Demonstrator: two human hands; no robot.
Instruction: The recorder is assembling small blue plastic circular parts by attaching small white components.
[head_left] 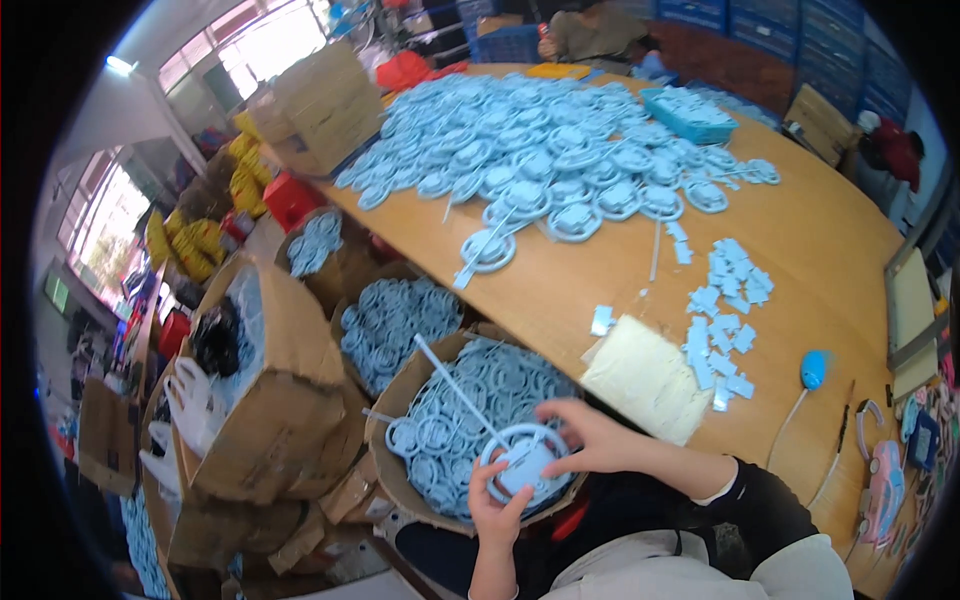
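Both of my hands hold one light-blue round plastic part (527, 466), an outer ring with a flat piece across its middle. A long thin pale strip (455, 385) sticks out from it to the upper left. My left hand (495, 508) grips the ring from its lower left, with the thumb on its near side. My right hand (592, 440) takes the right side, its thumb touching the middle piece and its fingers curled near the rim. Just below the hands stands an open cardboard box (378, 450) full of similar blue rings (500, 375).
On the wooden table (830, 240) lie a large heap of blue ring parts (560, 150), a teal tray (690, 120), a cream block (648, 378) and scattered blue pieces (720, 340). More cardboard boxes (270, 420) crowd the left. Across the table sits another person (600, 35).
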